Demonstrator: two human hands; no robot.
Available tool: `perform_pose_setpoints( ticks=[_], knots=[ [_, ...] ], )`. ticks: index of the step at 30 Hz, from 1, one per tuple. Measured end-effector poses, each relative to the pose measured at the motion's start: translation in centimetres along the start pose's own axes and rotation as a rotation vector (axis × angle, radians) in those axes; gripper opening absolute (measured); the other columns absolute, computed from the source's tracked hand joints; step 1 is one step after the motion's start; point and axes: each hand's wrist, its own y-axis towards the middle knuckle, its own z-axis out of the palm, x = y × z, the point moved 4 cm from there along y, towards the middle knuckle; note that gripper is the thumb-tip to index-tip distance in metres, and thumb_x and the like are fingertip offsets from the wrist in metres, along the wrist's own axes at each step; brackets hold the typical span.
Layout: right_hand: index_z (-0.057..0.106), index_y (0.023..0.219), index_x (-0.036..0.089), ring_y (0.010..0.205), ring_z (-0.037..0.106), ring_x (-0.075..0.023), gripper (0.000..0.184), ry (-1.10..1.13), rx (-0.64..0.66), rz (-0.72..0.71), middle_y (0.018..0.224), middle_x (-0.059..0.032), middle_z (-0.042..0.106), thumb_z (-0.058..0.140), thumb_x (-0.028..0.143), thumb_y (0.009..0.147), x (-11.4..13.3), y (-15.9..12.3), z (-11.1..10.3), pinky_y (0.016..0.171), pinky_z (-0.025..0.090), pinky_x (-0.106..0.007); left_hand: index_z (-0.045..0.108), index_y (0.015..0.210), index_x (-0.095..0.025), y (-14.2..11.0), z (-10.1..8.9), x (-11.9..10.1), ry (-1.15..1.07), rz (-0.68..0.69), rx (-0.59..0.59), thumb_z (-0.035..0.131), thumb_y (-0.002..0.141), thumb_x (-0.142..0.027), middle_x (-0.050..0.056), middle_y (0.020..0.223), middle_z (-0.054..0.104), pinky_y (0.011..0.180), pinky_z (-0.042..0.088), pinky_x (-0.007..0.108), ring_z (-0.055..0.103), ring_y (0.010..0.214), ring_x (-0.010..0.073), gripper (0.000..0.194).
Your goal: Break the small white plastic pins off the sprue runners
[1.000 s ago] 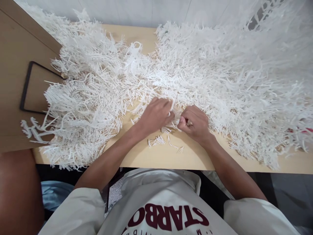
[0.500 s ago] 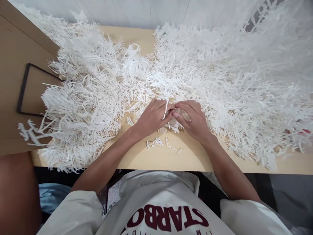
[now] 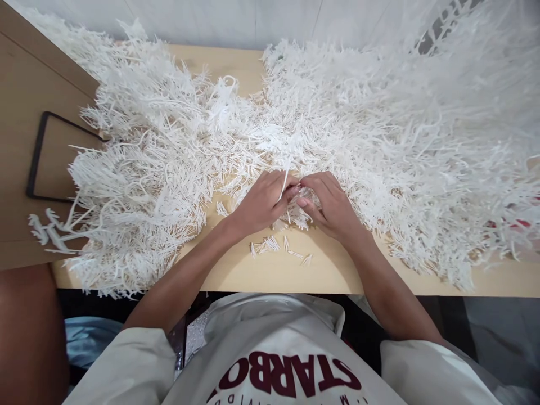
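White strand [image 3: 286,174] lies gripped in closed fingers of left hand [image 3: 262,202], above bench [image 3: 333,275], beside white pile [image 3: 379,129]. Right hand [image 3: 333,205]: fingers bent, index near left fingertips, thumb apart; hold cannot be told. Judgement: steady left pinch, light right-hand touch suit thin strands.

Both forearms angle inward. The left hand [image 3: 266,201] curls closed; the right hand [image 3: 329,205] meets its fingertips, thumb apart.
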Motion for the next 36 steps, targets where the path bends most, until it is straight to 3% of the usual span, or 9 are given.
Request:
perform_pose_setpoints(
  ticks=[7,13,18,21,23,26,29,32,36],
  knots=[
    [0.049,0.090,0.021,0.081,0.052,-0.0157,0.001,-0.009,-0.029,-0.103,0.086,-0.0040,0.059,0.049,0.022,0.090,0.1,-0.1,0.0,0.077,0.044,-0.032,0.053,0.082,-0.018,0.3,-0.3,-0.3,-0.236,-0.084,0.043,0.037,0.096,-0.031,0.000,0.079,0.058,0.075,0.038,0.026,0.050,0.074,0.0106,0.024],
    [0.040,0.070,0.022,0.065,0.039,-0.0139,0.017,-0.050,-0.128,-0.177,0.065,0.0005,0.047,0.047,0.012,0.082,0.4,-0.2,-0.3,0.062,0.035,-0.030,0.047,0.074,-0.018,0.4,0.2,-1.1,-0.278,-0.091,0.107,0.046,0.090,-0.028,-0.004,0.068,0.052,0.070,0.037,0.025,0.044,0.065,0.0089,0.019],
    [0.037,0.067,0.022,0.059,0.036,-0.0110,0.020,0.192,-0.083,-0.123,0.060,0.0032,0.040,0.045,0.008,0.079,1.4,-0.1,-0.2,0.061,0.034,-0.029,0.046,0.073,-0.018,0.2,0.2,-0.5,-0.398,-0.172,0.133,0.043,0.090,-0.030,-0.004,0.065,0.047,0.059,0.035,0.022,0.040,0.060,0.0076,0.021],
    [0.044,0.070,0.021,0.060,0.042,-0.0096,0.018,0.400,-0.064,0.004,0.063,0.0030,0.046,0.044,0.012,0.085,1.6,-0.1,-0.3,0.061,0.038,-0.027,0.047,0.076,-0.018,0.1,0.1,0.0,-0.514,-0.221,0.124,0.042,0.093,-0.035,-0.004,0.063,0.044,0.055,0.034,0.021,0.038,0.056,0.0067,0.024],
    [0.049,0.073,0.020,0.063,0.048,-0.0097,0.018,0.466,-0.159,0.170,0.067,0.0016,0.051,0.044,0.018,0.090,0.9,-0.1,-0.7,0.061,0.039,-0.026,0.048,0.078,-0.019,0.0,-0.3,0.5,-0.533,-0.251,0.034,0.041,0.093,-0.038,-0.004,0.064,0.044,0.057,0.035,0.022,0.039,0.058,0.0070,0.025],
    [0.056,0.079,0.021,0.068,0.053,-0.0109,0.021,0.441,-0.375,0.405,0.073,-0.0001,0.056,0.042,0.027,0.094,-0.4,-0.5,-1.7,0.064,0.042,-0.028,0.049,0.080,-0.019,0.0,-0.8,1.1,-0.512,-0.301,-0.107,0.042,0.093,-0.039,-0.003,0.068,0.047,0.061,0.038,0.022,0.042,0.061,0.0076,0.025],
    [0.061,0.099,0.024,0.090,0.057,-0.0157,0.018,0.312,-0.432,0.483,0.100,-0.0046,0.062,0.046,0.031,0.092,-1.2,-0.6,-2.1,0.076,0.045,-0.032,0.052,0.082,-0.019,0.0,-0.9,1.2,-0.460,-0.301,-0.133,0.043,0.093,-0.038,-0.002,0.072,0.050,0.066,0.040,0.024,0.045,0.065,0.0082,0.024],
    [0.058,0.113,0.027,0.109,0.054,-0.0199,0.025,0.219,-0.278,0.373,0.116,-0.0058,0.060,0.051,0.035,0.090,-1.1,-0.2,-1.6,0.086,0.044,-0.036,0.052,0.083,-0.019,0.1,-0.6,0.9,-0.396,-0.260,-0.090,0.042,0.094,-0.037,-0.001,0.074,0.052,0.069,0.040,0.025,0.048,0.069,0.0091,0.024],
    [0.058,0.103,0.024,0.093,0.057,-0.0186,0.019,0.042,-0.104,0.082,0.100,-0.0044,0.064,0.057,0.034,0.087,-0.2,-0.1,-0.5,0.082,0.043,-0.036,0.054,0.085,-0.020,0.1,-0.3,0.6,-0.292,-0.195,-0.088,0.043,0.094,-0.035,-0.001,0.076,0.054,0.072,0.040,0.026,0.049,0.072,0.0097,0.021]
  ],
)
